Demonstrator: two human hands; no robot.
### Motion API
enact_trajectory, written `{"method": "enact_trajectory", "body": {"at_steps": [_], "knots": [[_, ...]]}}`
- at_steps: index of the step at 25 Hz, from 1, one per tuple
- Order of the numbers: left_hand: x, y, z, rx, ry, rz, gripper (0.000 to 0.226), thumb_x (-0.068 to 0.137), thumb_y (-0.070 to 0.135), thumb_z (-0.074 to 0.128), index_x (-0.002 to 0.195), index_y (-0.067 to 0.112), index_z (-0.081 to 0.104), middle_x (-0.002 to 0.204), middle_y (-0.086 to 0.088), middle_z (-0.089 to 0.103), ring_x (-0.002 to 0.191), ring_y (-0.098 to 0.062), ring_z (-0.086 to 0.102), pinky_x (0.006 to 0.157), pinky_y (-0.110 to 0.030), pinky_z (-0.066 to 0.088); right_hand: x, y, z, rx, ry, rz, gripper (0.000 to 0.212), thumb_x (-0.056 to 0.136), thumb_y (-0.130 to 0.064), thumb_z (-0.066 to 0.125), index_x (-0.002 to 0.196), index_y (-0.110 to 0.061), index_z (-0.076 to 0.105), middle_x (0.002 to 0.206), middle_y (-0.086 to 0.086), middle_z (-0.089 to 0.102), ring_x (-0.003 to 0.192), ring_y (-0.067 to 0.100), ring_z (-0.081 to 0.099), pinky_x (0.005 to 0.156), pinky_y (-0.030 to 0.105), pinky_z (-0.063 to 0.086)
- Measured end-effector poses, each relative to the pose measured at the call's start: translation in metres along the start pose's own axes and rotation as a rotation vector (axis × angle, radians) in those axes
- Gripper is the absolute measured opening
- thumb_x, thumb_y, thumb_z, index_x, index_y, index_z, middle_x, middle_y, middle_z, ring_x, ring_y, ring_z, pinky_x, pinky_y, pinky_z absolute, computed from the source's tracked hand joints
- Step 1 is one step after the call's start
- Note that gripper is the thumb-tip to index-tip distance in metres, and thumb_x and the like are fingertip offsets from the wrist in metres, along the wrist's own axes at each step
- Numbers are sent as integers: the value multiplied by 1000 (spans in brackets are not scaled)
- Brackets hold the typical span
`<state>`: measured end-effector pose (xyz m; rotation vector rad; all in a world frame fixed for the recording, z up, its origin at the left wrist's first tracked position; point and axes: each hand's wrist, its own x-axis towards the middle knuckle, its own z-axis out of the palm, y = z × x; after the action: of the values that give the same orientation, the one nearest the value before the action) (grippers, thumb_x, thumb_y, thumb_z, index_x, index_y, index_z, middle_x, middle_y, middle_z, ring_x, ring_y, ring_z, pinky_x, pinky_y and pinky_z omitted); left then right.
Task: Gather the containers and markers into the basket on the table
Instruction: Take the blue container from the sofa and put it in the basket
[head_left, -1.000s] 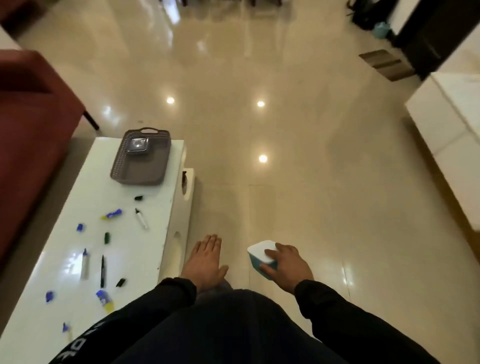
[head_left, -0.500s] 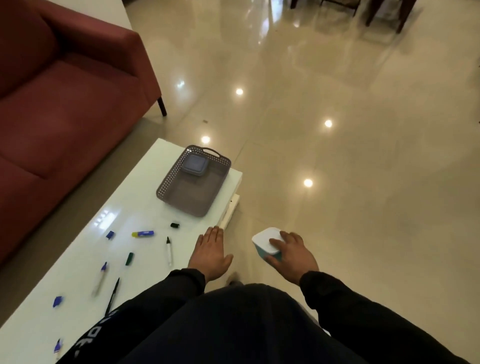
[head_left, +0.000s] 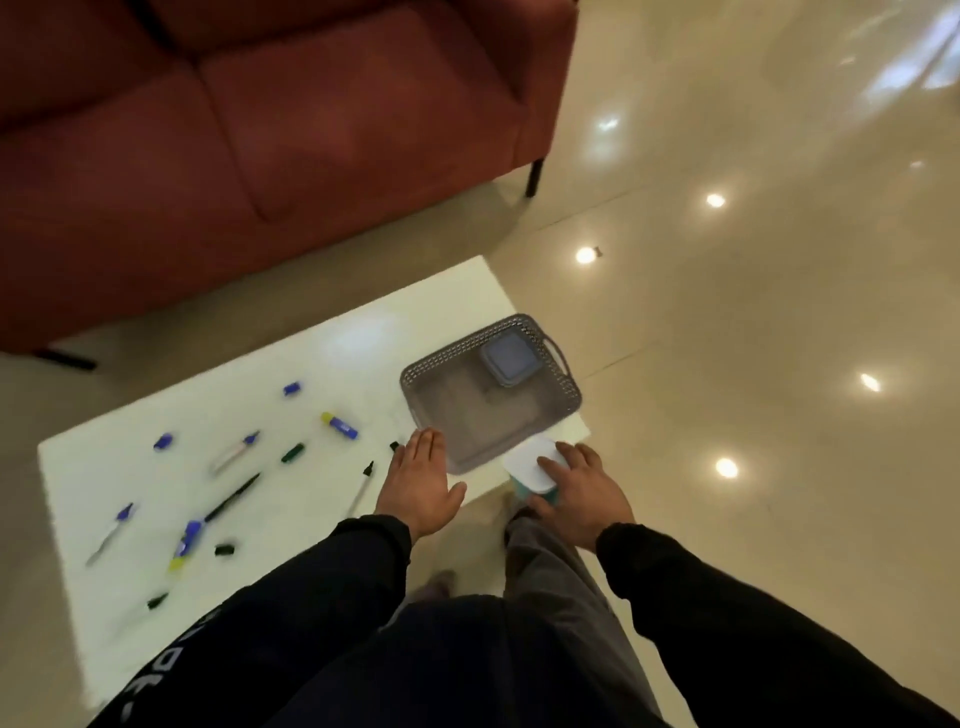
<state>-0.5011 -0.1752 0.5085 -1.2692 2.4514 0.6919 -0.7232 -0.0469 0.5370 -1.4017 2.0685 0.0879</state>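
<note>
The right hand (head_left: 579, 493) grips a white-lidded teal container (head_left: 530, 465) at the near corner of the grey basket (head_left: 441, 358), and its fingers hide most of the teal body. The left hand (head_left: 418, 483) is flat with straight fingers; whether it touches the surface (head_left: 311, 364) is unclear. The scattered markers (head_left: 340, 425) are blurred.

Red sofa (head_left: 260, 130), glossy floor (head_left: 753, 338), seemingly tiled

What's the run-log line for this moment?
right hand: grips teal container near basket | left hand: open, empty | basket: one grey container inside | markers: loose on table
</note>
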Motion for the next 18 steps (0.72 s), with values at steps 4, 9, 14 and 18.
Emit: {"method": "enact_trajectory", "body": {"at_steps": [4, 9, 14, 18], "knots": [[40, 4, 6, -93, 9, -180, 84, 93, 47, 47, 156, 4, 13, 165, -14, 14, 152, -28, 9, 123, -44, 12, 83, 12, -33, -119, -95, -215, 68, 88, -56, 54, 146, -24, 40, 159, 7, 28, 145, 31, 19, 110, 43, 40], [101, -9, 32, -187, -15, -338, 88, 90, 45, 54, 155, 3, 13, 164, -16, 14, 152, -30, 9, 123, -46, 13, 204, 12, -36, -215, -145, -462, 75, 85, -51, 61, 149, -20, 36, 156, 10, 33, 143, 34, 23, 103, 51, 46], [139, -41, 72, -209, -3, -455, 90, 90, 48, 51, 157, 4, 10, 166, -14, 10, 153, -29, 6, 123, -47, 12, 305, -2, -3, -273, -170, -697, 76, 83, -48, 65, 149, -23, 37, 155, 8, 35, 143, 33, 25, 95, 52, 51], [153, -56, 90, -202, 7, -481, 91, 89, 44, 53, 157, 4, 8, 166, -16, 8, 153, -30, 5, 123, -48, 12, 351, -15, 24, -293, -169, -931, 70, 86, -50, 62, 146, -23, 41, 156, 10, 33, 144, 34, 24, 100, 52, 47]]}}
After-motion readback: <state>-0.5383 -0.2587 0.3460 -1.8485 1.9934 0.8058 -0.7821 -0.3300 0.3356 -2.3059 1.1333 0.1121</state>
